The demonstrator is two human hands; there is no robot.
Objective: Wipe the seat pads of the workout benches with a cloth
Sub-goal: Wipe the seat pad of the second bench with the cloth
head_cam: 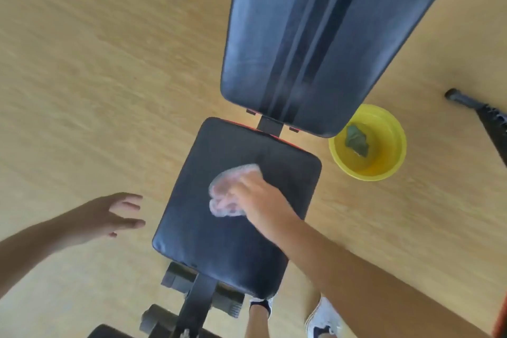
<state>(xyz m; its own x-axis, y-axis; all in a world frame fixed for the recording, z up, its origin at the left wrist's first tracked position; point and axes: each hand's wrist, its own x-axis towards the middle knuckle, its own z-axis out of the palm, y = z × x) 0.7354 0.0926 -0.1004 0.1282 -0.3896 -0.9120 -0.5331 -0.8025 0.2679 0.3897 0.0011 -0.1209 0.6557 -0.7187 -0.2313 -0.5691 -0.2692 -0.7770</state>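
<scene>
Shoes [321, 318] at bottom edge, on wood floor [109, 63]. L hand [109, 217] hovers off seat pad's left edge, fingers spread wide, holding nothing. R hand [258, 197] presses pale cloth [225, 192] flat on seat pad [219, 241] centre, fingers blurred. Beyond: back pad [274, 35]; yellow bucket [384, 143] w/ green rag [356, 140] off pad's far right corner.

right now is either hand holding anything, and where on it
The right hand presses a pale cloth onto the seat pad, fingers spread over the cloth's near side. The left hand is open and holds nothing.
</scene>
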